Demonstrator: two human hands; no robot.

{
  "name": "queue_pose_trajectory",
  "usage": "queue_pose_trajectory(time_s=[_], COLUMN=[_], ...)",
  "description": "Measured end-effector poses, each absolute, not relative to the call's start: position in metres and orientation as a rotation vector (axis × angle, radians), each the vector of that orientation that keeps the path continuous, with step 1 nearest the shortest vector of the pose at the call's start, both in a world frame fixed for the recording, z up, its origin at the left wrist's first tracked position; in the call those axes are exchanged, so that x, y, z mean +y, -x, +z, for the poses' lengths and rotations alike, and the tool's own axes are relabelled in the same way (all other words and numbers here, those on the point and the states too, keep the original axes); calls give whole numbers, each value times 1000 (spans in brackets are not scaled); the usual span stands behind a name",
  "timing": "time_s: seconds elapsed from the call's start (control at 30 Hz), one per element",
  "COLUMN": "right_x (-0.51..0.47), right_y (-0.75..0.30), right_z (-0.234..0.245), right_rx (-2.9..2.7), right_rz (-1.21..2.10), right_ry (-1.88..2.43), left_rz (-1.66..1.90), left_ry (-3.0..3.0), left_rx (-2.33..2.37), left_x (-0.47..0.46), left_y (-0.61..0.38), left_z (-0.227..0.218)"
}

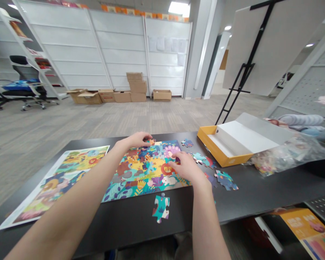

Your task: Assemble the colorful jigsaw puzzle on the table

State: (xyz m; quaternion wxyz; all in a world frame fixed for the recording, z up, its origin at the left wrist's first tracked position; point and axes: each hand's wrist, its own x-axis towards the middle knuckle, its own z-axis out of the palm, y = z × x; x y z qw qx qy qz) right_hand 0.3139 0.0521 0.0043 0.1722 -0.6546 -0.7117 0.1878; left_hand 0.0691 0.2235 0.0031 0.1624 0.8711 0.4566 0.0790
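While the left hand (134,141) pinches a jigsaw piece (151,141), the right hand (185,167) lies curled on the puzzle (141,173), grip unclear.

Single wide view, head-worn, facing forward and down from just behind and above the hands. Left hand (134,140) and right hand (185,167) close, low in frame; table (130,227) around and beneath them; cartons (135,88) far beyond, near the top.
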Motion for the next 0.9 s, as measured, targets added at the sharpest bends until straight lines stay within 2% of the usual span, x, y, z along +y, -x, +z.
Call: queue_pose_trajectory(time_s=[0.27,0.47,0.67,0.9], right_x=[54,55,57,57], right_y=[-315,-315,-317,-301], right_z=[8,6,1,-4], right_rx=[-2028,-2001,-1933,-2026], right_rz=[525,469,386,314], right_ry=[1868,1844,1693,1673], left_rz=[573,837,1073,1118], left_ry=[-2379,-2136,-1865,-1723], left_rx=[1261,1268,1595,2192], left_x=[214,159,67,22], left_y=[-71,-49,13,89], left_z=[7,33,52,8])
